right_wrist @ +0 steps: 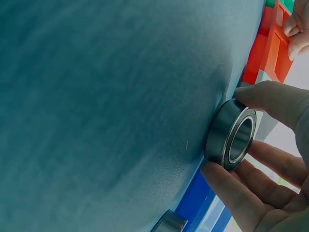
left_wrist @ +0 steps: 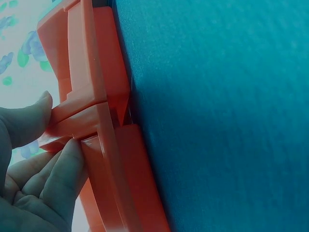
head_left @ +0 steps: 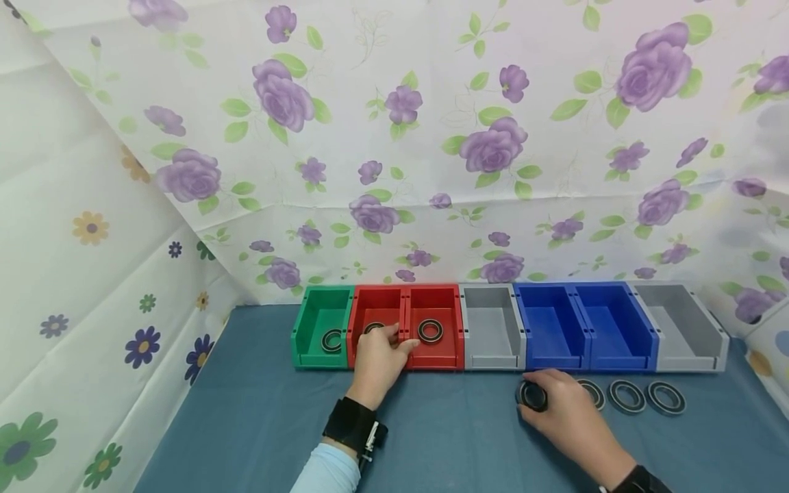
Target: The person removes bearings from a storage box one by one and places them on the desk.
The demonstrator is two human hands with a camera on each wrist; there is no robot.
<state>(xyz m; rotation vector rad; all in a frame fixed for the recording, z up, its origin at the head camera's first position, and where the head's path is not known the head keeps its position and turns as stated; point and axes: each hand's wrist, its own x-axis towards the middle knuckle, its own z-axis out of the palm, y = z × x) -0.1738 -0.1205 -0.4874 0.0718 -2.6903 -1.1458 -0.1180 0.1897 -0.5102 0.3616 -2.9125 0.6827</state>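
Observation:
My left hand is at the front of the two red bins, pinching the adjoining side walls with thumb on one side and fingers on the other. One ball bearing lies in the right red bin. Another bearing, partly hidden by the left hand, is in the left red bin. Just in front of the blue bins, my right hand grips a thick dark bearing by its outer rim, tilted close over the cloth, thumb opposite the fingers.
A green bin at the row's left end holds a bearing. Rightward stand a grey bin, two blue bins and another grey bin. Three bearings lie on the blue cloth beside the right hand.

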